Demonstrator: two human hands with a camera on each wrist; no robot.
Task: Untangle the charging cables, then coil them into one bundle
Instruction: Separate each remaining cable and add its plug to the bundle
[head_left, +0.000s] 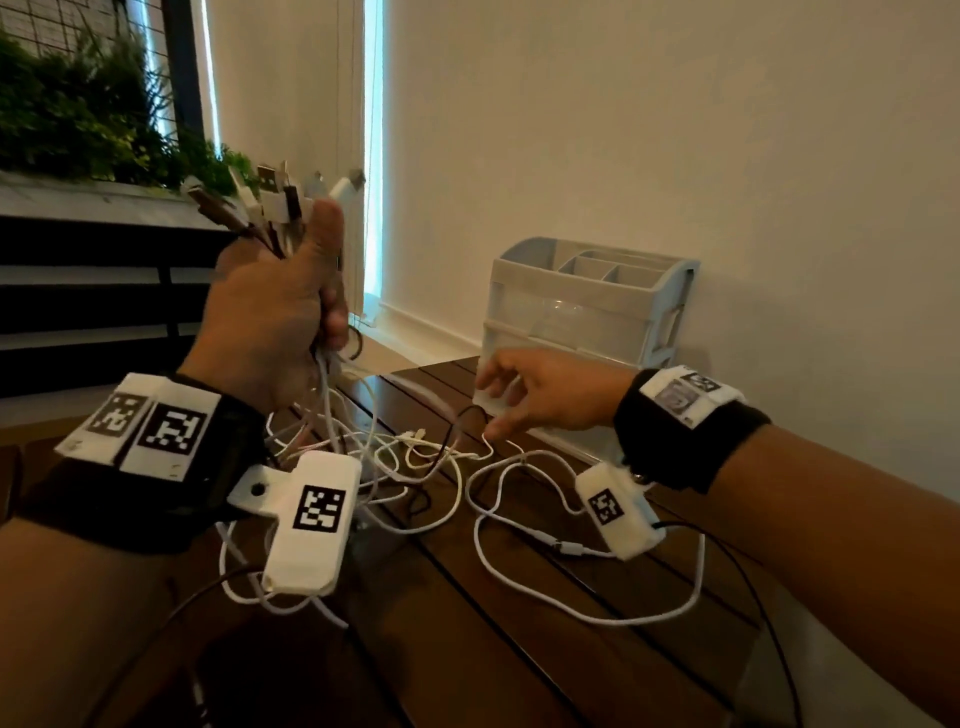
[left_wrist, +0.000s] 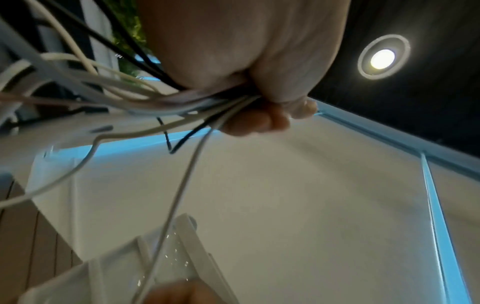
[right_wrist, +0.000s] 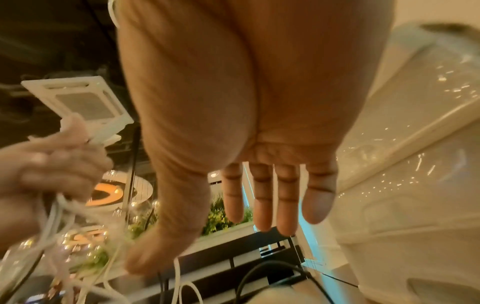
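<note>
My left hand (head_left: 280, 296) is raised above the table and grips a bunch of charging cables (left_wrist: 182, 100), white ones and a few dark ones. Their plug ends (head_left: 270, 200) stick up out of the fist. The cable lengths hang down into a loose tangle (head_left: 415, 457) on the dark wooden table (head_left: 519, 623). My right hand (head_left: 524, 395) hovers low over the tangle's far right side with fingers (right_wrist: 262, 205) straight and spread, holding nothing. One white cable loop (head_left: 587, 608) lies spread toward the right front.
A pale plastic desk organiser (head_left: 587, 322) with drawers stands against the wall right behind my right hand. A planter with green plants (head_left: 78, 114) runs along the left. Thin dark wires (head_left: 763, 613) trail from the wrist cameras over the table's right edge.
</note>
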